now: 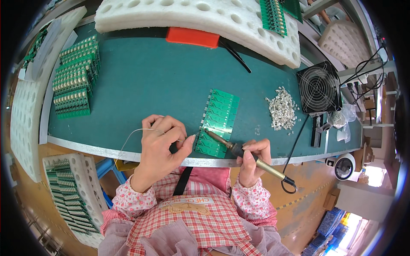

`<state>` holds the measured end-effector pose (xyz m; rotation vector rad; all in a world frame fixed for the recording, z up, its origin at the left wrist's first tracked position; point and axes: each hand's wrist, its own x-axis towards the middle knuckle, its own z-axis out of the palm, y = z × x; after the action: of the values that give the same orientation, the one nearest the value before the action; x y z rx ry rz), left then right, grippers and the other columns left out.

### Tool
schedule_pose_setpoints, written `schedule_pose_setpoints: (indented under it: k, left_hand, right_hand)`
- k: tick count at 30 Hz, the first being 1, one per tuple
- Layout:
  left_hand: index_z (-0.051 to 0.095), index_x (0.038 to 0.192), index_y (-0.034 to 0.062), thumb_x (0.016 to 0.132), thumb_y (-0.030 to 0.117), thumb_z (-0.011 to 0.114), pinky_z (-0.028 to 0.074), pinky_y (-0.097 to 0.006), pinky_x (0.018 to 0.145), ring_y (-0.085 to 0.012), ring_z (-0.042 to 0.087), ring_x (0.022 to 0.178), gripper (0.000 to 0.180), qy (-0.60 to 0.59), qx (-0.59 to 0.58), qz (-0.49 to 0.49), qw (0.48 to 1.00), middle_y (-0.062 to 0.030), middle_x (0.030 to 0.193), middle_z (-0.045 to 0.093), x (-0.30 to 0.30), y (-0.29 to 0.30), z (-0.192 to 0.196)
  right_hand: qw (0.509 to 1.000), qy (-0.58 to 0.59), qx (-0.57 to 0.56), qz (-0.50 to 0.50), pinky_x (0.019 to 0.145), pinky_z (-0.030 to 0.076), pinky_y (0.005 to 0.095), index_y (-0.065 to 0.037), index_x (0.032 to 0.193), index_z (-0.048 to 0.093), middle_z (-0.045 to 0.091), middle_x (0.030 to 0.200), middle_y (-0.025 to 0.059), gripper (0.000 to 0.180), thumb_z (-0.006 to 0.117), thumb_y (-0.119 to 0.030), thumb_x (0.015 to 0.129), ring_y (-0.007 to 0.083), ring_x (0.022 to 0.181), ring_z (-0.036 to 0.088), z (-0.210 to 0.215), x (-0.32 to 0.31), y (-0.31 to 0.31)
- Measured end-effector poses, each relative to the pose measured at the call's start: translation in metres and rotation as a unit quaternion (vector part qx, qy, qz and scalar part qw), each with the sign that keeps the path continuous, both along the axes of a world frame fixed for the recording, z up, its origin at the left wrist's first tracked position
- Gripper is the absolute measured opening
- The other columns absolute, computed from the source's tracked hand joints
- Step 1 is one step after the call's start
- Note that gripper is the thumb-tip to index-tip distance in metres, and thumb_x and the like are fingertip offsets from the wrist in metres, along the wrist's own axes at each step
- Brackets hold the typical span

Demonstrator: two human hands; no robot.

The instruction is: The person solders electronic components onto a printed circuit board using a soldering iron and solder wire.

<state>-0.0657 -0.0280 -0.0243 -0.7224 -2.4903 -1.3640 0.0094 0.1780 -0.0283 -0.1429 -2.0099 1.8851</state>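
A green circuit board panel lies near the bench's front edge, a row of pins along its left side. My right hand grips a soldering iron, whose tip touches or hovers just over the panel's left part; I cannot tell which. From the left, my left hand pinches a thin strand of solder wire between thumb and forefinger, its end close to the pins. The wire loops back over the knuckles and hangs down past the bench edge.
Populated boards stand in rows at the left. A pile of small white parts lies right of the panel, beside a black fan. Tweezers, a red tray and white foam are at the back.
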Motion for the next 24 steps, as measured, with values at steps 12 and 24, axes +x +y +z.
schedule_pose_setpoints:
  k: [12,24]
  left_hand:
    - [0.047,0.058,0.0069,0.069,0.005,0.069,0.035,-0.038,0.085,-0.017,0.052,0.068,0.025,-0.025,-0.004,-0.002,1.0,-0.0009,0.07,0.055,0.0013,-0.0002,0.0019]
    - [0.048,0.06,0.0071,0.07,0.005,0.069,0.034,-0.036,0.083,-0.0164,0.051,0.066,0.023,-0.021,0.001,0.014,1.0,-0.0007,0.07,0.054,0.0014,0.0009,0.0012]
  right_hand:
    - [0.996,0.042,0.074,0.003,0.05,0.04,0.0255,0.0,0.084,0.049,0.055,0.07,0.0103,0.014,0.059,-0.008,0.079,0.0126,0.055,0.05,-0.007,0.0037,0.002]
    - [0.993,0.084,0.078,-0.003,0.051,0.041,0.0256,0.0,0.086,0.049,0.054,0.067,0.0094,0.013,0.058,-0.007,0.079,0.0131,0.055,0.049,-0.0081,0.0024,-0.0004]
